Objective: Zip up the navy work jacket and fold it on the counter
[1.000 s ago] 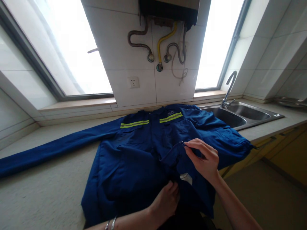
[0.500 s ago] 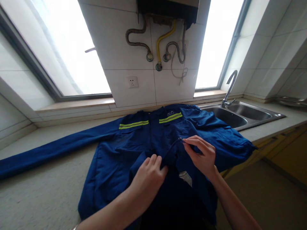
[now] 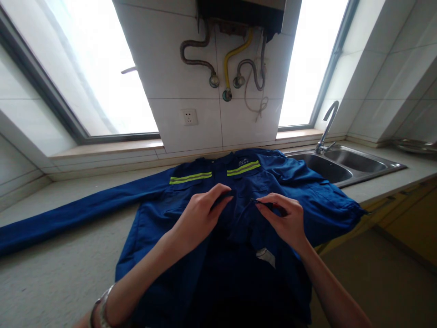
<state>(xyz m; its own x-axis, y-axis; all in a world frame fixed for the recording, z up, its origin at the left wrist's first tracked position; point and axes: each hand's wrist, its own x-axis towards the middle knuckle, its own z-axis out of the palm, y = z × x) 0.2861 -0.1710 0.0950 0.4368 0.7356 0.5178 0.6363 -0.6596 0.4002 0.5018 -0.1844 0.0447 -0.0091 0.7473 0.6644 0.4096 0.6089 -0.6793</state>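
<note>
- Pinching cloth with both hands: left hand [image 3: 203, 207] has thumb and fingers nearly together, a dark blue edge between the tips; right hand [image 3: 286, 217] has thumb and forefinger closed on the other front edge, with a small shiny fitting [image 3: 253, 201] at the tips, maybe zip hardware, too small to tell.
- Blue jacket [image 3: 150, 237] lies front up on the counter [image 3: 61, 273], left of the sink [image 3: 392, 165]; lower front raised in the fingers.
- Both hands left of the sink and nearer the person; right hand closer to it.
- One sleeve [image 3: 85, 205] runs out flat, well left of the sink; other sleeve [image 3: 336, 202] rumpled, just beside the sink's near left corner.
- Handling, judged: soft, floppy, lightish for its size, tough weave; not fragile, not very slippery; sags between grips.
- Best hold: front edges, fingertip pinch; seams likely firmer than loose panels.
- Reflective strips [image 3: 191, 177], left of the sink: probably stiffer, worse to pinch.
- White label [image 3: 265, 256], left of the sink, nearer the person: likely thin, grip cloth instead.
- Risk: sleeve by the sink could slide off the counter edge and drag.
</note>
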